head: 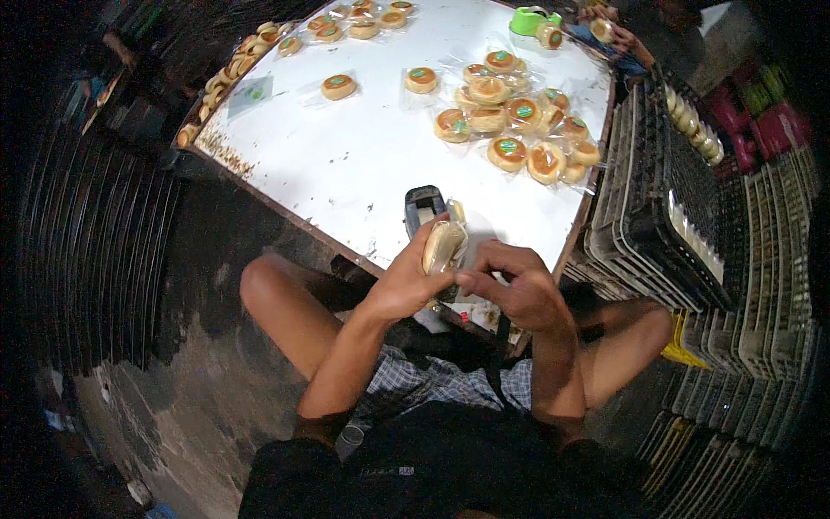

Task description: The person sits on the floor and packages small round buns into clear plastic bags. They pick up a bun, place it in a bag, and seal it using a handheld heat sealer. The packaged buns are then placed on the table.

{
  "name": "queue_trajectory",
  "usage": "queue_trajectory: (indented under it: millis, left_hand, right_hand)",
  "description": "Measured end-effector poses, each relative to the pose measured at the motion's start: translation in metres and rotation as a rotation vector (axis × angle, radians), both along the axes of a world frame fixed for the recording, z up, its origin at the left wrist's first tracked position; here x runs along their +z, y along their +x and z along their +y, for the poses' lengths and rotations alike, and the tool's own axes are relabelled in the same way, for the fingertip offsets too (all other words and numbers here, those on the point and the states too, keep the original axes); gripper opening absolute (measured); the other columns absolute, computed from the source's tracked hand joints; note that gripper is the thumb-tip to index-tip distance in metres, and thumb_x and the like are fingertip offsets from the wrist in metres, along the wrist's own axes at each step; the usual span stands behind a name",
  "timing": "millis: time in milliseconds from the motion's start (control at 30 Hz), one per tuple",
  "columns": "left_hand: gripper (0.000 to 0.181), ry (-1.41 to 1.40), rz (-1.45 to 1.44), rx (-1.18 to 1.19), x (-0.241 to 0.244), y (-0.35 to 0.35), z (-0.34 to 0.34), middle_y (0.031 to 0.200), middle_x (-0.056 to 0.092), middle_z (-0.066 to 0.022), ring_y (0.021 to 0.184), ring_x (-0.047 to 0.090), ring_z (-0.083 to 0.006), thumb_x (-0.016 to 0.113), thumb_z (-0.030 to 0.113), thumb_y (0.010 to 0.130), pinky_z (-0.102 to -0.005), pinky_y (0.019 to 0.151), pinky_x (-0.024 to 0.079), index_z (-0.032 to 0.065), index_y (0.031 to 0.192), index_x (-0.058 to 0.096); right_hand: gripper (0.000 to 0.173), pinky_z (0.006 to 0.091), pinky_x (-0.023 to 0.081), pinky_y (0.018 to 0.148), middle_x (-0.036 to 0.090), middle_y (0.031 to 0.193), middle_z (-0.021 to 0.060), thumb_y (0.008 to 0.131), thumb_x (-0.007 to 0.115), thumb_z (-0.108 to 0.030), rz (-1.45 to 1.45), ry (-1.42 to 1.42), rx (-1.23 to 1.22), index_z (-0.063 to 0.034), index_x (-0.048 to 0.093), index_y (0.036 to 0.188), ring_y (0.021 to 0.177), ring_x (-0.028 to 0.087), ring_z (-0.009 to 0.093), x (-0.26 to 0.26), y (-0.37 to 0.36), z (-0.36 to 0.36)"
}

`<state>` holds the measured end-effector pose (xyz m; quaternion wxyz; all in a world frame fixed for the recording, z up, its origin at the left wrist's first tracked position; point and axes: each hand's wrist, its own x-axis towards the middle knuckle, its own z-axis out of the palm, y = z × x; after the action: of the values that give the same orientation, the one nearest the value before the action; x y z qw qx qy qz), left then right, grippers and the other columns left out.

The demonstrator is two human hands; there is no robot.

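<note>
In my left hand (405, 282) is a pale round bun (444, 248), turned on its edge inside a clear plastic bag. My right hand (519, 285) is close beside it, thumb and curled fingers pinching at the bag's loose side. How much plastic the fingers hold is hard to make out. Just beyond the bun, a dark tape dispenser (425, 202) stands on the white tabletop (311, 168), partly hidden by my left hand and the bun.
Bagged buns with green stickers (509, 154) are heaped at the table's right. Unwrapped buns (224, 81) line its far left edge. A green tape dispenser (526, 23) stands near another person's hands (622, 39), which hold a bun. Stacked plastic crates (648, 214) rise at right; stacked trays (97, 259) stand left.
</note>
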<state>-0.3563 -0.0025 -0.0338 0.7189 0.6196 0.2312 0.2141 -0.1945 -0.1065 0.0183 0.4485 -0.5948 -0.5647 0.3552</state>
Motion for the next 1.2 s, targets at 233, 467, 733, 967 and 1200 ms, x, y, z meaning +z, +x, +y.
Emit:
queue_trajectory:
  millis: [233, 467, 733, 967, 1200]
  left_hand:
    - [0.055, -0.375, 0.091, -0.203, 0.006, 0.003, 0.001, 0.121, 0.060, -0.0124, 0.105, 0.060, -0.0160, 0.062, 0.024, 0.096, -0.0283, 0.086, 0.051, 0.0009, 0.141, 0.042]
    - [0.049, -0.495, 0.059, 0.283, 0.012, 0.014, 0.015, 0.120, 0.061, -0.0148, 0.109, 0.061, -0.0211, 0.048, 0.034, 0.101, -0.0360, 0.089, 0.052, -0.0012, 0.135, 0.047]
    - [0.048, 0.449, 0.286, 0.051, 0.000, 0.158, 0.062, 0.109, 0.067, -0.0204, 0.104, 0.065, -0.0250, 0.070, 0.036, 0.089, -0.0384, 0.085, 0.053, -0.0032, 0.116, 0.063]
    - [0.088, 1.077, 0.832, 0.098, -0.140, 0.276, 0.132, 0.128, 0.052, -0.0263, 0.123, 0.050, -0.0416, 0.073, 0.052, 0.076, -0.0588, 0.101, 0.036, -0.0007, 0.137, 0.038]
    - [0.102, 0.998, 0.440, -0.055, -0.033, 0.179, 0.053, 0.121, 0.054, -0.0216, 0.113, 0.054, -0.0364, 0.081, 0.051, 0.071, -0.0536, 0.099, 0.036, -0.0001, 0.144, 0.033]
  right_hand:
    - [0.058, 0.0342, 0.050, 0.073, 0.065, 0.093, 0.0091, 0.062, 0.090, -0.041, -0.164, -0.128, -0.168, -0.0028, 0.063, 0.097, 0.085, 0.062, 0.020, -0.065, 0.039, 0.003]
    - [0.046, 0.0365, 0.049, 0.086, 0.064, 0.105, 0.0147, 0.083, 0.075, -0.015, 0.062, 0.297, -0.588, -0.0005, 0.052, 0.120, 0.094, 0.063, 0.026, -0.089, 0.001, 0.017]
    - [0.039, 0.0500, 0.042, 0.083, 0.056, 0.101, 0.0210, 0.083, 0.073, -0.029, -0.318, 0.226, -0.686, -0.0025, 0.056, 0.106, 0.097, 0.054, 0.040, -0.166, 0.029, 0.038]
    - [0.036, 0.0368, 0.051, 0.079, 0.063, 0.099, 0.0115, 0.092, 0.069, -0.030, 0.246, 0.118, -0.902, -0.0016, 0.055, 0.109, 0.092, 0.061, 0.023, -0.169, 0.035, 0.039]
    - [0.049, 0.0298, 0.050, 0.081, 0.064, 0.107, 0.0096, 0.099, 0.058, -0.038, 0.758, 0.168, -0.874, 0.0054, 0.057, 0.119, 0.095, 0.060, 0.015, -0.146, 0.093, 0.023]
